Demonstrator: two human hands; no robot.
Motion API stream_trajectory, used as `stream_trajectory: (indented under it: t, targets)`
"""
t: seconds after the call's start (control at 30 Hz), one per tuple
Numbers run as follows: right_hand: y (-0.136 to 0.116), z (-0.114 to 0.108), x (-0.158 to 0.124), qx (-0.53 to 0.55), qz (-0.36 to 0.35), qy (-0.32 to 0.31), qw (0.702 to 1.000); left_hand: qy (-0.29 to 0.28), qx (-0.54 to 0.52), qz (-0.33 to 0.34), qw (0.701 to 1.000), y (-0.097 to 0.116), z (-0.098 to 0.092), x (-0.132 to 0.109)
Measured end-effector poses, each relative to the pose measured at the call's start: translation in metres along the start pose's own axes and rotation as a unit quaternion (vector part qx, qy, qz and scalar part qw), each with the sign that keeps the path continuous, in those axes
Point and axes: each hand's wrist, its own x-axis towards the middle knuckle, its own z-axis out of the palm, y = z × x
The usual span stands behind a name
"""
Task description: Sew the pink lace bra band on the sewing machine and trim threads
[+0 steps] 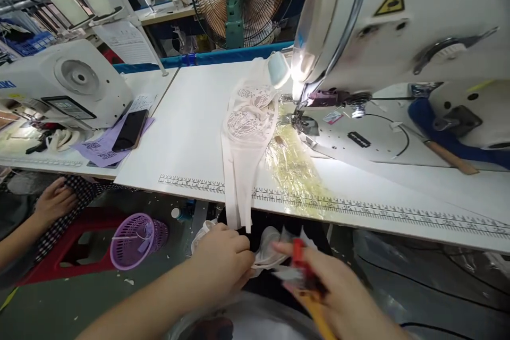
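My left hand [227, 255] is gripping a white bra cup piece [269, 247], its fingers curling down over the fabric. The cup is sitting below the table's [191, 133] front edge, over my lap, right beside the left hand's fingers and just ahead and to the left of my right hand [338, 281]. It is lying between the two, its longer direction running roughly sideways from one hand toward the other. The left hand is the nearer, already touching it; my right hand is closing around a red-and-orange hand tool [300, 257], whose length is slanting from the lower right up and left, so its pale head end is pointing at the cup's right-hand edge.

Whether that head is touching the fabric I cannot tell: motion is blurring it, and I am not making out whether its jaws are apart or together. My left thumb is hiding beneath the hand, and the knuckles are covering part of the cup. More white fabric is showing beyond my left wrist, but its join to the cup is hidden. Above, a lace bra [251, 122] is lying on the table, its pale straps hanging over the front edge just above my left hand.
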Motion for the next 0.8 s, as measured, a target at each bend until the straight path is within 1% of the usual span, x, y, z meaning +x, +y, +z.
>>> stream_trajectory:
  t: [0.07, 0.13, 0.17, 0.33, 0.43, 0.5, 0.57, 0.63, 0.73, 0.8]
  targets:
    - [-0.01, 0.021, 0.011, -0.045, -0.038, -0.077, 0.995, 0.01, 0.008, 0.005, 1.0, 0.002, 0.0, 0.001]
    - [-0.017, 0.032, 0.019, -0.084, -0.058, -0.12, 0.988, 0.018, 0.014, -0.001, 1.0, 0.001, 0.002, 0.0]
    - [-0.019, 0.034, 0.022, -0.101, -0.062, -0.131, 0.984, 0.016, 0.015, -0.006, 1.0, -0.001, 0.003, -0.002]
    - [-0.025, 0.03, 0.026, -0.122, -0.067, -0.143, 0.98, -0.025, 0.007, -0.051, 0.998, -0.019, 0.006, -0.021]
    - [-0.026, 0.027, 0.024, -0.115, -0.049, -0.144, 0.982, -0.042, -0.009, -0.066, 0.997, -0.03, -0.001, -0.035]
    - [-0.024, 0.027, 0.023, -0.093, -0.031, -0.142, 0.985, -0.043, -0.056, -0.081, 0.994, -0.035, -0.007, -0.044]
    - [-0.019, 0.028, 0.022, -0.056, -0.014, -0.145, 0.988, -0.026, -0.131, -0.1, 0.986, -0.038, -0.013, -0.052]
    - [-0.012, 0.029, 0.02, -0.02, 0.011, -0.134, 0.991, 0.0, -0.203, -0.125, 0.971, -0.041, -0.015, -0.06]
    - [-0.002, 0.03, 0.017, 0.002, 0.042, -0.1, 0.994, 0.037, -0.275, -0.171, 0.945, -0.042, -0.013, -0.067]
    - [0.004, 0.028, 0.014, 0.001, 0.053, -0.097, 0.994, 0.064, -0.313, -0.191, 0.928, -0.042, -0.01, -0.069]
